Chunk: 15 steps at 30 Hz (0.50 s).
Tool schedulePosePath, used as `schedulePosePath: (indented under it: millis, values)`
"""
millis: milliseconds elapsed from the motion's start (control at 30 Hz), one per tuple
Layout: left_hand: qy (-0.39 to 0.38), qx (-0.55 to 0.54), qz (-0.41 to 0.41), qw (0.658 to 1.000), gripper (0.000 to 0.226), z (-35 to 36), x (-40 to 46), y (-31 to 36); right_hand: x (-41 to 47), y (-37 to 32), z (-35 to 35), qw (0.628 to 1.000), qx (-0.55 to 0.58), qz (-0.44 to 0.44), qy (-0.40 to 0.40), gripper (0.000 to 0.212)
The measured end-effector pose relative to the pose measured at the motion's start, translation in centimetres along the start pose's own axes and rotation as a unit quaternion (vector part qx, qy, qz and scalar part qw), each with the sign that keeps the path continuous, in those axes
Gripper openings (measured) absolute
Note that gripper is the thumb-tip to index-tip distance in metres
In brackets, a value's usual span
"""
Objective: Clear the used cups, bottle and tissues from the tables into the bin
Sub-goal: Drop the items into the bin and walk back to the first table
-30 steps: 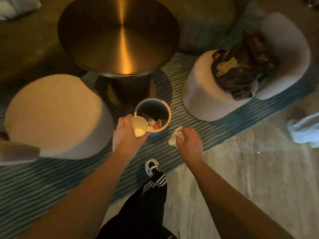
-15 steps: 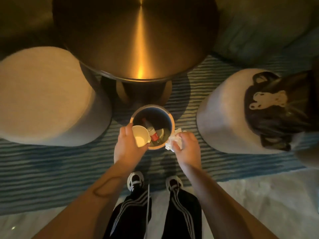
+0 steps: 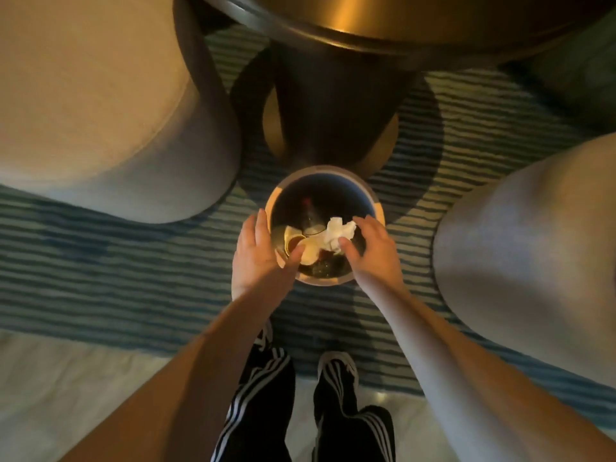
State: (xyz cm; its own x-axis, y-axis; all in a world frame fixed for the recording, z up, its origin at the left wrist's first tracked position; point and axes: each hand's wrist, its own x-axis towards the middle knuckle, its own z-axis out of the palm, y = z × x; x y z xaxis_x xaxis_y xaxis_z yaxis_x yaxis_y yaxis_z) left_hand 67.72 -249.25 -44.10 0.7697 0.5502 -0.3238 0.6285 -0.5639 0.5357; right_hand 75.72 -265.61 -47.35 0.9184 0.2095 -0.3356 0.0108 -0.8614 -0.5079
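Over the bin at mid-frame, both your hands hover with fingers spread, holding nothing I can make out: left hand at its left rim, right hand at its right. The tissue sits just off your right fingertips, the cups and bottle inside. This looks like the drop-in step; next, draw both hands clear.

I count one bin, two hands, one tissue, one bottle, two stools, one table.
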Motion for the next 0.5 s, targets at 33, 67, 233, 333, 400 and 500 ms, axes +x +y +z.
schedulePosePath:
  millis: [33,67,233,333,400,500]
  values:
    - [0.001,0.005,-0.010,1.000,0.090,-1.0,-0.4,-0.2,-0.5,-0.4,-0.9,1.000,-0.005,-0.005,-0.002,0.051]
    - [0.004,0.011,-0.015,1.000,0.087,-2.2,-0.9,-0.2,-1.0,-1.0,-1.9,1.000,-0.006,-0.010,-0.007,0.051]
    - [0.046,0.031,-0.007,0.998,0.076,-11.1,-5.0,2.0,-4.9,-6.6,-9.1,0.998,-0.002,-0.057,-0.037,0.048]
    - [0.073,0.041,-0.004,0.996,0.074,-17.2,-8.5,4.1,-8.0,-10.9,-14.1,0.995,-0.005,-0.087,-0.052,0.048]
    - [0.095,0.051,-0.011,0.994,0.073,-21.0,-11.1,5.2,-10.0,-13.6,-17.2,0.992,-0.014,-0.110,-0.058,0.048]
    - [0.134,0.059,-0.040,0.988,0.073,-25.9,-15.0,6.1,-12.8,-17.4,-20.9,0.985,-0.025,-0.157,-0.067,0.046]
